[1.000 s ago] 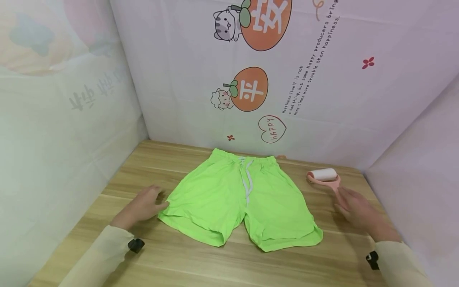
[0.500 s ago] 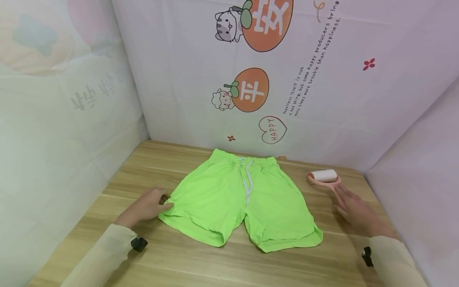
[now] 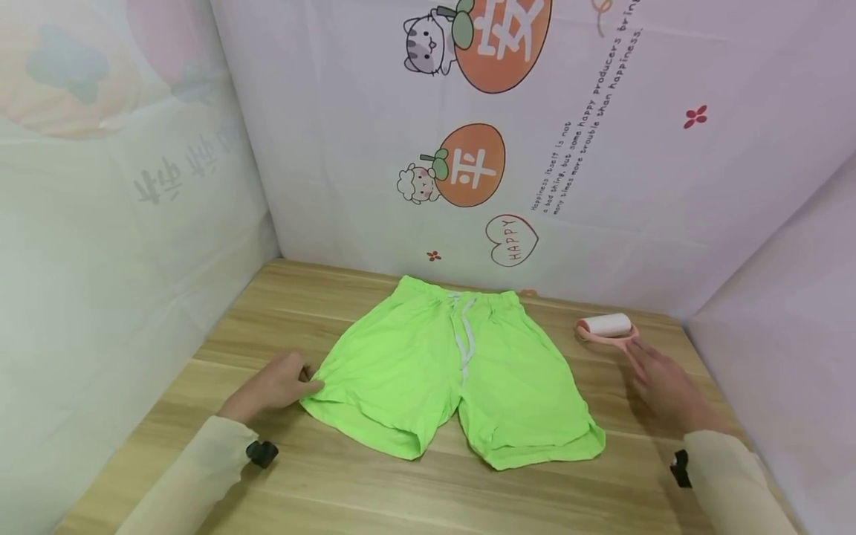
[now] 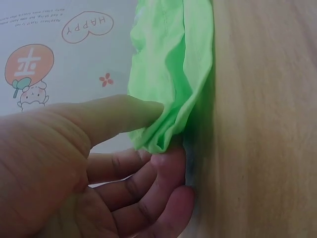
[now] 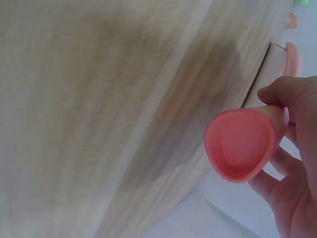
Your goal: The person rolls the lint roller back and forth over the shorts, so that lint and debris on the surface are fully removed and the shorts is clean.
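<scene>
The wood-grain surface (image 3: 414, 498) fills the lower part of the head view, and the neon-green drawstring shorts (image 3: 401, 349) lie spread on it in the middle of the frame, waistband toward the back and both leg openings toward the bottom edge, so laying them out looks done. At their left leg opening in the frame, the left hand (image 3: 270, 383) pinches the outer corner of the hem between thumb and fingers. Toward the right edge, the right hand (image 3: 669, 390) has its fingers closed round the handle of a pink lint roller (image 3: 607, 325), whose white cylinder sits apart from the cloth. Passing that cylinder over the fabric therefore seems the part left; whether any patch has been rolled cannot be told. The left leg of the shorts also looks in need of a last smoothing, as slight creases run near the hem. The head view alone gives the whole outline of the shorts and the white drawstring (image 3: 465, 360) at the waist. The left wrist view adds what is hidden there: the pinched hem (image 4: 163, 131) is bunched in several folds, thumb above and fingers beneath, lifted off the surface. The right wrist view, with just a scrap of green in its upper right corner, reveals the hollow handle end (image 5: 240, 144); whether the roller's head touches the surface is unclear from either view.
</scene>
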Tool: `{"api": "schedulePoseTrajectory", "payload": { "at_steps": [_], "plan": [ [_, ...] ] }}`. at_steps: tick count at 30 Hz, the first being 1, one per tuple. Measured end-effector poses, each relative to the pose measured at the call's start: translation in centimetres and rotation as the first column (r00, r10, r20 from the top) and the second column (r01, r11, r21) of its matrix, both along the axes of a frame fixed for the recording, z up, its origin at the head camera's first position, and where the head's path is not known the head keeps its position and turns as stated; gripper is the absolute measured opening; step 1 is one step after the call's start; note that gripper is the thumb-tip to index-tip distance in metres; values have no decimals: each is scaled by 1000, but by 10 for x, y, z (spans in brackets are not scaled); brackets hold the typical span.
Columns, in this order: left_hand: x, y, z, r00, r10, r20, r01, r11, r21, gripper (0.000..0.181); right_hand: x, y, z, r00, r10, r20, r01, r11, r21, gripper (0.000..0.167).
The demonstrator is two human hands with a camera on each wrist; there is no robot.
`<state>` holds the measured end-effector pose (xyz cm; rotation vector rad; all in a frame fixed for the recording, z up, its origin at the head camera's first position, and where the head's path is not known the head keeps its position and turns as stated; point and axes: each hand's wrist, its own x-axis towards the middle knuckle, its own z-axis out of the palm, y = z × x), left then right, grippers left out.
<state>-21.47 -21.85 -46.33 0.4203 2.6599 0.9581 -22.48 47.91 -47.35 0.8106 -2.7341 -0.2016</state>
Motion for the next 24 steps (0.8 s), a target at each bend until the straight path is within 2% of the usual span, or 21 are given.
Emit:
{"api": "schedulePoseTrajectory", "payload": {
  "at_steps": [2,3,5,10,13,16,19,22,24],
  "plan": [
    [-1,-2,0,1000,-10,21,10,1000,17,24,1,-4,6,993,-76,87,85,991,-105,61],
    [-1,-3,0,1000,-15,22,14,1000,24,24,0,-5,8,989,-96,116,119,972,-205,66],
    [-2,-6,-1,999,-26,29,25,999,37,31,-1,-8,13,987,-107,119,137,951,-276,66],
    [-2,-9,-3,999,-41,36,39,997,62,39,-6,-10,24,998,-65,9,65,954,-291,63],
    [-4,-9,-4,997,-55,50,52,996,66,37,-7,-9,33,997,-78,26,82,962,-259,62],
    [-5,-9,-5,996,-65,65,61,996,60,34,-5,-10,44,989,-120,89,137,965,-222,60],
    [-6,-9,-5,995,-65,79,61,997,57,34,-1,-12,58,964,-178,195,215,958,-188,59],
    [-6,-9,-4,994,-68,86,62,996,64,36,6,-17,73,920,-247,303,300,943,-144,58],
    [-5,-9,-3,994,-69,89,63,996,70,37,12,-20,80,897,-274,347,333,935,-121,56]
  ]
}}
